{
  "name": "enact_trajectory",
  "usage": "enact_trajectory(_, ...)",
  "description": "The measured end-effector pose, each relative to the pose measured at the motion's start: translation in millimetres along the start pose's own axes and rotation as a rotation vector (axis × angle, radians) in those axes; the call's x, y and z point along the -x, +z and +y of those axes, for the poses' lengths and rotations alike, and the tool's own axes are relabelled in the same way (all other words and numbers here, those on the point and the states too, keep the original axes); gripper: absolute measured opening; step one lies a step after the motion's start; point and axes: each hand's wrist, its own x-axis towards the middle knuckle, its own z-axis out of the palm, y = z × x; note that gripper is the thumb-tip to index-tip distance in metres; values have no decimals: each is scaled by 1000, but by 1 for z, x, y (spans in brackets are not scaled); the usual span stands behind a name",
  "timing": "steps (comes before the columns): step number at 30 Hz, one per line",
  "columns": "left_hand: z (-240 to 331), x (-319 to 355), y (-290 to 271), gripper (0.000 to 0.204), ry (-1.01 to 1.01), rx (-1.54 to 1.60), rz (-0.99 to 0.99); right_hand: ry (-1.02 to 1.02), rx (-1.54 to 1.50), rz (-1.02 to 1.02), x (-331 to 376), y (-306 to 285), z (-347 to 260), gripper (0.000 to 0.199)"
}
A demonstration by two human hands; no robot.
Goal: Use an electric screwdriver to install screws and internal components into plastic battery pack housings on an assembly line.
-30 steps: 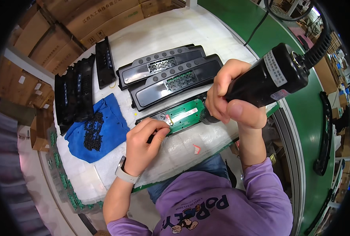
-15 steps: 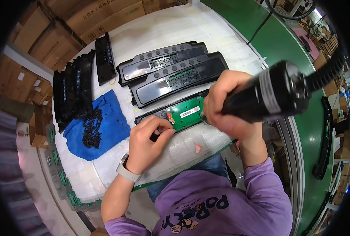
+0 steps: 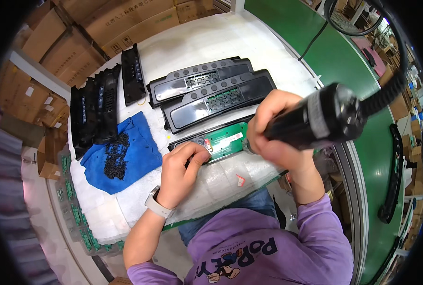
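My right hand (image 3: 278,130) is wrapped round a black electric screwdriver (image 3: 311,121) with a pale label band, held tilted over the right end of a green circuit board (image 3: 228,139). The board lies in a long black housing (image 3: 192,137) in front of me. Its right end and the driver's tip are hidden by my hand. My left hand (image 3: 179,166), a pale watch on its wrist, is closed at the housing's near left side, thumb and fingers pinched. A dark bit shows between them, too small to name. Red and yellow parts (image 3: 208,143) sit on the board beside my fingertips.
Two black panels (image 3: 211,99) with round buttons overlap beyond the housing. More black housings (image 3: 97,107) stand at the left, beside a blue cloth (image 3: 142,156) bearing a heap of small black screws (image 3: 116,159). A red-edged scrap (image 3: 240,180) lies near the front edge.
The view has shifted slightly. The screwdriver's rear end has swung a little left and down in my right hand. My left fingertips have closed in at the housing's edge.
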Motion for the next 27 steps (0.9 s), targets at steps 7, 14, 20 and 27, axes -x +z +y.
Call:
enact_trajectory(7,11,0,-6,7,86,57,80,-322,-727,-70,-20,-4,10,28)
enact_trajectory(14,7,3,-7,10,87,181,98,-322,-728,-71,-21,2,16,28)
enact_trajectory(20,8,5,-8,9,20,202,54,-254,-747,38,-17,8,15,25)
enact_trajectory(27,25,1,-9,53,369,-235,-60,-145,-686,-52,-18,-22,9,23)
